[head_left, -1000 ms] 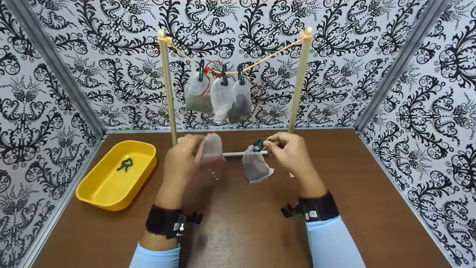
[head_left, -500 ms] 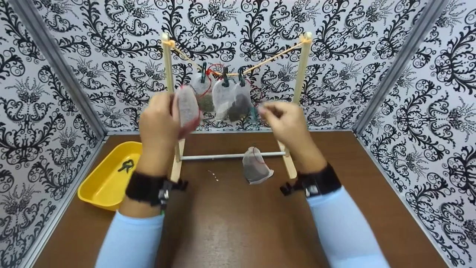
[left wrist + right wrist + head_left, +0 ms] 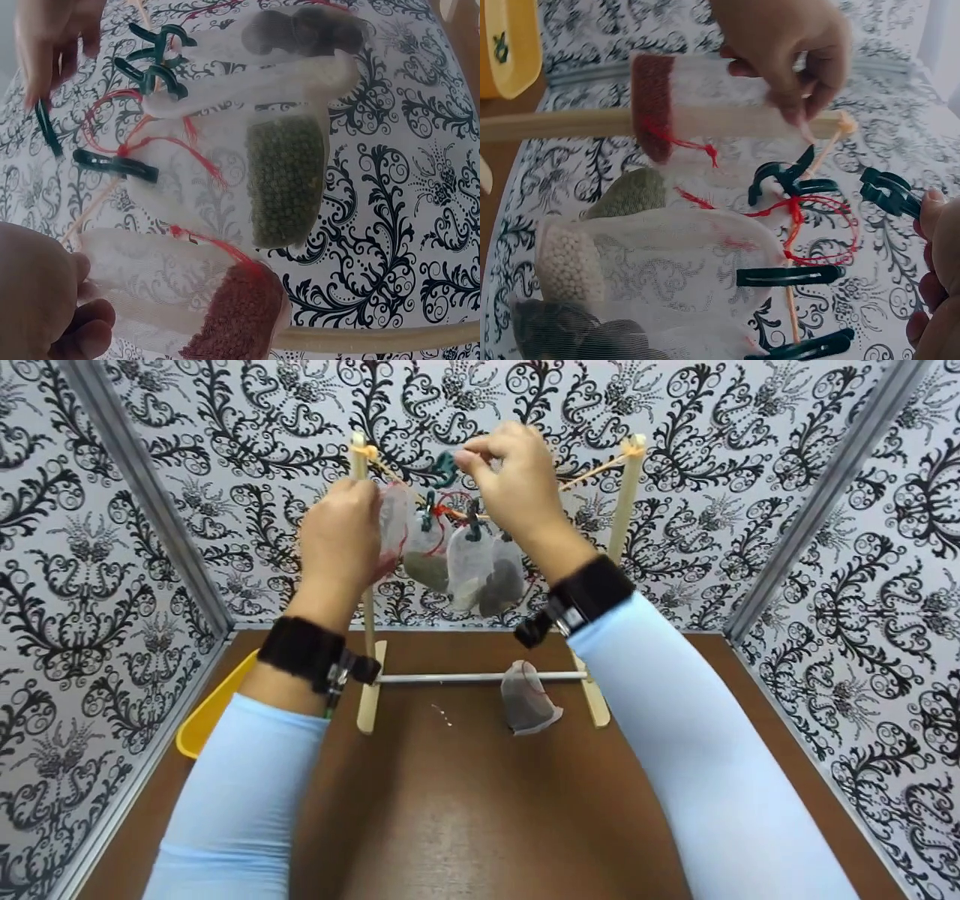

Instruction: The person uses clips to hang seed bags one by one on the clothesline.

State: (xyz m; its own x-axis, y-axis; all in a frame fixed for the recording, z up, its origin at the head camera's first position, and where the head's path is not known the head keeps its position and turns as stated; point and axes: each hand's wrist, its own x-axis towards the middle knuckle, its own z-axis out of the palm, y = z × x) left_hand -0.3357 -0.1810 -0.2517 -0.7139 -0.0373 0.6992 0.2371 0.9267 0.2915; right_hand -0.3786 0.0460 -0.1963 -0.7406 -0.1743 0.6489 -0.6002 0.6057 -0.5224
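Observation:
My left hand (image 3: 341, 536) grips the top of a white mesh bag (image 3: 236, 315) holding dark red grains. It is raised beside the left post, at the cord (image 3: 596, 474). Above the cord, my right hand (image 3: 517, 484) pinches a dark green clip (image 3: 891, 193) between thumb and fingers. Three mesh bags hang from the cord by similar green clips: one with green grains (image 3: 285, 180), one with white beads (image 3: 571, 262) and one with dark lumps (image 3: 501, 587). A loose red drawstring loops around the cord near the green-grain bag's clip (image 3: 116, 166).
Two wooden posts, the right one (image 3: 628, 502) and the left one (image 3: 368, 611), carry the cord. A white rod (image 3: 442, 679) joins their feet. Another mesh bag (image 3: 525, 701) with dark contents sits by the rod. A yellow tray (image 3: 214, 709) stands partly behind the left arm.
The right hand has left the dark bag on the table and risen above the cord with a clip. My left hand has lifted the red-grain bag up to the cord's left end.

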